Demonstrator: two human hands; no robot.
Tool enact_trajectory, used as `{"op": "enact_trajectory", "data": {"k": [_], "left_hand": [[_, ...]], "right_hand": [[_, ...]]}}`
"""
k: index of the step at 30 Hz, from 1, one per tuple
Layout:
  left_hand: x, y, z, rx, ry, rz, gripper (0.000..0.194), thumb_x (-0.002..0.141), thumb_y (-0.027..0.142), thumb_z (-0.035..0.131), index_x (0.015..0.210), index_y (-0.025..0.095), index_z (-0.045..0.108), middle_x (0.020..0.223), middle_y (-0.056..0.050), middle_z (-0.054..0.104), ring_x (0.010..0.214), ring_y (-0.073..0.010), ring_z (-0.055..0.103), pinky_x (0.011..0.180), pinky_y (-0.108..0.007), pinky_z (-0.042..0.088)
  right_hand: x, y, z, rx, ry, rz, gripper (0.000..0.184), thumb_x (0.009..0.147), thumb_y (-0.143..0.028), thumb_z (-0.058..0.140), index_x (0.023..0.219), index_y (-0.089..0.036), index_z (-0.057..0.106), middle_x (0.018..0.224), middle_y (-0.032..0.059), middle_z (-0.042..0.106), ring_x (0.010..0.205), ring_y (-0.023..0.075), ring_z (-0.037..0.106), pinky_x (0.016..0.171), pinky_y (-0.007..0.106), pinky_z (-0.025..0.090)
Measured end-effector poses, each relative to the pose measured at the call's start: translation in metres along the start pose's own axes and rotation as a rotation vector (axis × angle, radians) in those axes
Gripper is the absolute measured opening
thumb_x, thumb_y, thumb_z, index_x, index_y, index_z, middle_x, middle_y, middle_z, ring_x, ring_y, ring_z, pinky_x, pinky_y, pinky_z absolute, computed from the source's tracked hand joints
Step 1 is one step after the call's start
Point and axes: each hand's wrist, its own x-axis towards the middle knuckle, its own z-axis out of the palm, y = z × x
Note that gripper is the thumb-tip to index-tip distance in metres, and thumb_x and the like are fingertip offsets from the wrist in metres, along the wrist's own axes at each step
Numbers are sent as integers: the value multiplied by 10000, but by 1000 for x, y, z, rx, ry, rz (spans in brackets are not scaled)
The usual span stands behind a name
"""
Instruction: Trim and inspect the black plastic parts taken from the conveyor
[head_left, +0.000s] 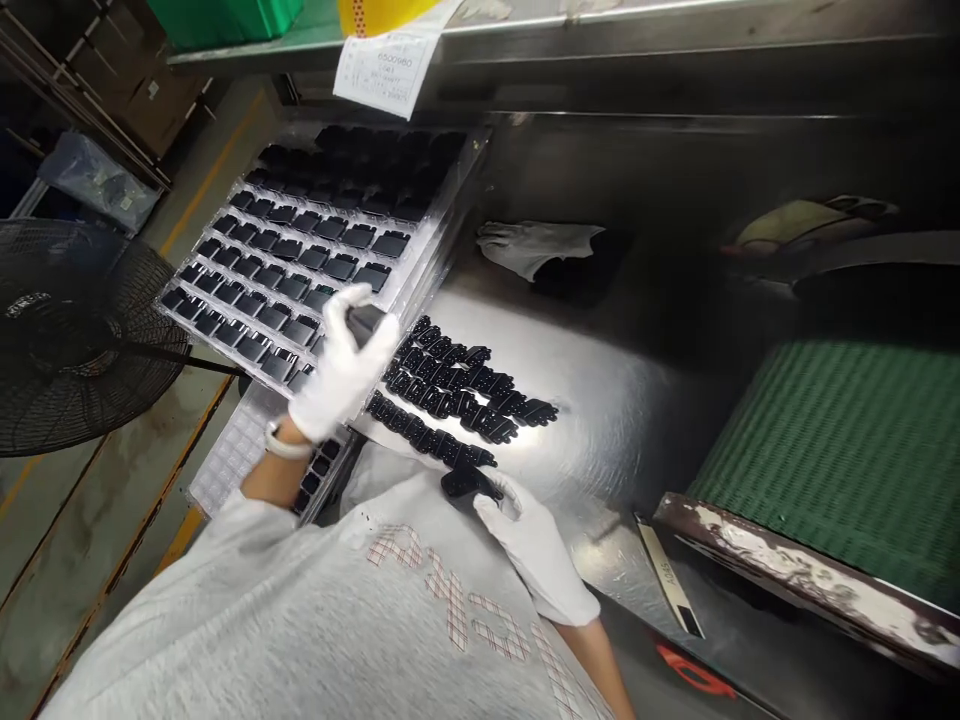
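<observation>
Above the tray of black parts [421, 246], a white paper label [386, 72] reads "6500980" over smaller print too blurred to read, while the lettering on the fan [82, 335] left of the tray and on the pale strip [666, 572] far to its right is unclear. At the tray's near right edge, the left hand [343, 370], white-gloved and half-curled, holds 1 dark piece [365, 322] between thumb and fingers. Right of the tray, rows of black pieces [450, 385] cover the metal tabletop [581, 420] beside the right hand [529, 540], also gloved, its thumb and fingertips pinched on 1 black part [469, 483].
</observation>
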Motion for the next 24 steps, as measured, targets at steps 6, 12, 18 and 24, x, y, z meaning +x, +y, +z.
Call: {"op": "enact_trajectory", "data": {"k": [6, 12, 18, 24], "left_hand": [[82, -33, -67, 871, -245, 112, 523, 864, 168, 560, 1382, 135, 488, 1416, -155, 494, 1357, -314, 476, 1205, -491, 359], [83, -41, -77, 954, -498, 165, 713, 820, 94, 515, 1519, 132, 380, 1522, -163, 462, 1441, -288, 427, 1230, -459, 333], [86, -24, -90, 736, -517, 2, 593, 920, 354, 508, 1469, 130, 481, 1464, -116, 581, 1324, -207, 577, 1182, -335, 413], [159, -16, -70, 929, -323, 146, 529, 901, 280, 488, 1412, 177, 578, 1489, -53, 575, 1378, -185, 529, 1217, -274, 333]], "right_hand": [[1, 3, -3, 5, -10, 23, 702, 674, -637, 669, 1183, -154, 649, 1336, 133, 620, 1290, 311, 574, 1190, 452, 431], [4, 17, -7, 56, 42, -33, 723, 723, -643, 668, 1237, -137, 611, 1358, 146, 603, 1303, 306, 566, 1186, 448, 431], [3, 19, -5, 102, 48, -7, 746, 669, -665, 694, 1188, -134, 619, 1331, 166, 616, 1291, 333, 567, 1191, 495, 412], [6, 11, -5, 94, -6, -40, 729, 705, -655, 679, 1207, -131, 616, 1351, 166, 600, 1303, 318, 558, 1193, 485, 413]]}}
